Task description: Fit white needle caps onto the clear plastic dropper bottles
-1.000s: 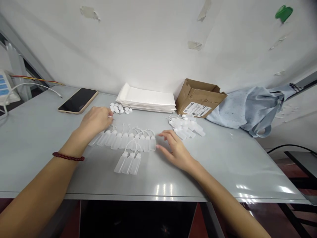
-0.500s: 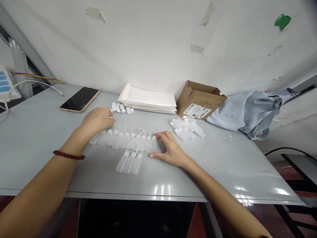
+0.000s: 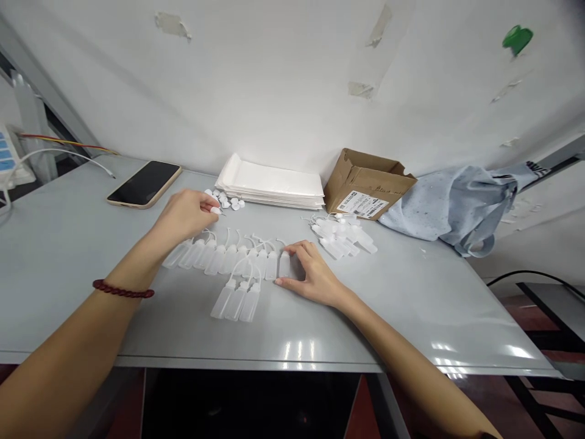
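Note:
My left hand [image 3: 183, 214] pinches a small white cap [image 3: 216, 210] with a thin needle-like tip, just left of and below a pile of white caps [image 3: 234, 203]. My right hand [image 3: 311, 271] has its thumb and forefinger around a translucent bottle [image 3: 284, 264] at the right end of a row of similar bottles [image 3: 227, 260] with thin curved tubes. Three more bottles [image 3: 236, 302] lie together in front of the row. A heap of the same bottles [image 3: 345, 235] lies to the right, by the cardboard box.
A phone [image 3: 145, 183] lies at the back left of the grey table [image 3: 320, 335]. White padded envelopes [image 3: 276, 183] are stacked against the wall beside an open cardboard box [image 3: 365, 186]. Pale blue cloth [image 3: 439, 204] lies at the right. A white cable [image 3: 68, 152] crosses the left corner.
My left hand has moved slightly away from the wall-side pile's left edge, and the cap in its fingers now shows. The bottle at my right hand stands slightly apart from the row.

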A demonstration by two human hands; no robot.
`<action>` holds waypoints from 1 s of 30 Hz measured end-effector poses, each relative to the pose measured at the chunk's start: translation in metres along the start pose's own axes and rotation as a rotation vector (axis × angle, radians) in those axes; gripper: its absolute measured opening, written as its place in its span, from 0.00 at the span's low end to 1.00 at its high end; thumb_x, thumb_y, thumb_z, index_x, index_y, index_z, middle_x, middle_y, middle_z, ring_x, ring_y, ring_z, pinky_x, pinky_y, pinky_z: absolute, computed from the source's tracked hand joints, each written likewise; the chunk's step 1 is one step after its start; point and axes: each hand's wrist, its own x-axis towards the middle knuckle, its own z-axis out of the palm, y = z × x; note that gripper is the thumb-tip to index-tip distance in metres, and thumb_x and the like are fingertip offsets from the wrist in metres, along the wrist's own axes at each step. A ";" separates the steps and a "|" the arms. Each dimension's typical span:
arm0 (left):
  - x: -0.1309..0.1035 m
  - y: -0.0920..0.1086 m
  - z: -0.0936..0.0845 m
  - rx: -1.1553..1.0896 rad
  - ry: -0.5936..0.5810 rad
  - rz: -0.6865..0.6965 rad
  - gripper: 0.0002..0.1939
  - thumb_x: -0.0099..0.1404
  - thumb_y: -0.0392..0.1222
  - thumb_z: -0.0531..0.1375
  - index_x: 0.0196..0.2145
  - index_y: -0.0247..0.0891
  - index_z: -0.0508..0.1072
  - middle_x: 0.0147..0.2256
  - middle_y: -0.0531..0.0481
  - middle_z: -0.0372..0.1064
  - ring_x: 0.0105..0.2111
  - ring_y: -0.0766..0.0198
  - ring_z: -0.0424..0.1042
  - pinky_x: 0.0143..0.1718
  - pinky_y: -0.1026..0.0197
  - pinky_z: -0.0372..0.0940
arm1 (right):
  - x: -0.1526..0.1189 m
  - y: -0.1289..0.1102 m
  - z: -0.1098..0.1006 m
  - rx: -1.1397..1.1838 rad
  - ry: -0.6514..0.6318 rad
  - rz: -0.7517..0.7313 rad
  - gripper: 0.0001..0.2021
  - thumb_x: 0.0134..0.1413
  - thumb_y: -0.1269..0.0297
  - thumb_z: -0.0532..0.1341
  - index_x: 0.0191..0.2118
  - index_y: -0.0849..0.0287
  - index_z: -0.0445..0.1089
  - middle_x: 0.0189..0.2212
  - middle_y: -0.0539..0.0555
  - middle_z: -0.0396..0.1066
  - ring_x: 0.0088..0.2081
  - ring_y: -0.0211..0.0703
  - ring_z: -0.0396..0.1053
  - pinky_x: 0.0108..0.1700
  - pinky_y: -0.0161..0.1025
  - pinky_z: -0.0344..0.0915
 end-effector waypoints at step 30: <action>-0.070 0.079 0.042 -0.937 -0.433 0.099 0.14 0.55 0.49 0.65 0.37 0.39 0.76 0.35 0.49 0.75 0.38 0.58 0.73 0.42 0.57 0.67 | -0.016 -0.011 0.001 0.250 0.203 0.040 0.18 0.56 0.73 0.50 0.51 0.54 0.49 0.40 0.54 0.67 0.36 0.43 0.68 0.35 0.41 0.64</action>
